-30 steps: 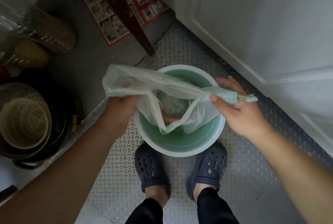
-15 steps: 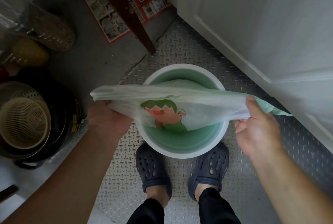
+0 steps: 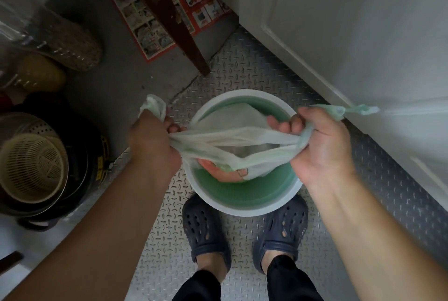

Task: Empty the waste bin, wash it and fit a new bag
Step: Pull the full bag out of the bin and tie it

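Both hands hold one thin, crinkly, pale green bag [image 3: 232, 135] stretched taut between them. The left hand [image 3: 155, 140] bunches one end, a tuft poking out above its knuckles; the right hand [image 3: 320, 145] clutches the other, a knotted tail trailing past it toward the white door [image 3: 363, 34]. Such filmy plastic could tear if pulled harder, or slip free and drop inside. Just below the hands stands the round bin [image 3: 244, 211], smooth white rim, green inside, on embossed metal flooring [image 3: 242, 70].

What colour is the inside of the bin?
Green inside the bin, with a white rim; the head view shows it clearly.
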`<state>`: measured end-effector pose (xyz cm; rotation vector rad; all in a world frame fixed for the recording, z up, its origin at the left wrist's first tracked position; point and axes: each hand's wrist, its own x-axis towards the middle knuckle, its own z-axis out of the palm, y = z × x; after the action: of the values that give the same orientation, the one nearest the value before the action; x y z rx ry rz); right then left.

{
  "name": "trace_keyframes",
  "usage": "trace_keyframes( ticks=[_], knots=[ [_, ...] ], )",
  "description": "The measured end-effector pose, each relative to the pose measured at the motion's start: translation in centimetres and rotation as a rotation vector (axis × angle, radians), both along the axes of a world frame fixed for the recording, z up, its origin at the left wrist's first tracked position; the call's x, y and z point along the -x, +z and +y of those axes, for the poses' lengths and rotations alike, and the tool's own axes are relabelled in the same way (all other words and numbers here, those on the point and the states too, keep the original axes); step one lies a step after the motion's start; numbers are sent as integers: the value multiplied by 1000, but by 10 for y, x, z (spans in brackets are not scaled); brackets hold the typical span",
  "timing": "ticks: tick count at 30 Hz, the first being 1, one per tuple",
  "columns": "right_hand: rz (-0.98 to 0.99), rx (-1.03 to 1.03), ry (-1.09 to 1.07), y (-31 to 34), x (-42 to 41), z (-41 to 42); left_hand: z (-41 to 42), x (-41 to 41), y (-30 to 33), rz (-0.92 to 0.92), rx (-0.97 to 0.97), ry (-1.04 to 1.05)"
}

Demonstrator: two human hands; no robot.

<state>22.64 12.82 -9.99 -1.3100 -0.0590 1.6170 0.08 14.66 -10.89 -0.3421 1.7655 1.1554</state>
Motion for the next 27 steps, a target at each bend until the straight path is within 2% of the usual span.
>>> trace_keyframes(
  ticks=[1, 4, 6, 9, 13, 17, 20, 23, 27],
  knots=[
    [-33, -9, 40, -2, 4, 2, 0, -3, 1, 27, 17, -48],
    [-329, -75, 345, -9, 21, 4, -1, -17, 3, 104, 39, -229],
    [-460, -59, 509, -13, 32, 6, 0, -27, 6, 164, 23, -370],
    [-495, -64, 574, -20, 46, 13, 5, -38, 11, 275, -24, -552],
    [-701, -171, 723, -22, 61, 23, 13, -46, 23, 358, -67, -746],
    [-621, -20, 812, -21, 62, 35, 22, -41, 32, 447, -55, -863],
    [-778, -9, 948, -27, 62, 41, 27, -34, 36, 410, -43, -909],
    [-721, -46, 830, -32, 69, 39, 30, -30, 38, 348, -26, -1003],
    [-485, -17, 702, -35, 79, 36, 37, -33, 47, 321, -7, -1115]
  ],
)
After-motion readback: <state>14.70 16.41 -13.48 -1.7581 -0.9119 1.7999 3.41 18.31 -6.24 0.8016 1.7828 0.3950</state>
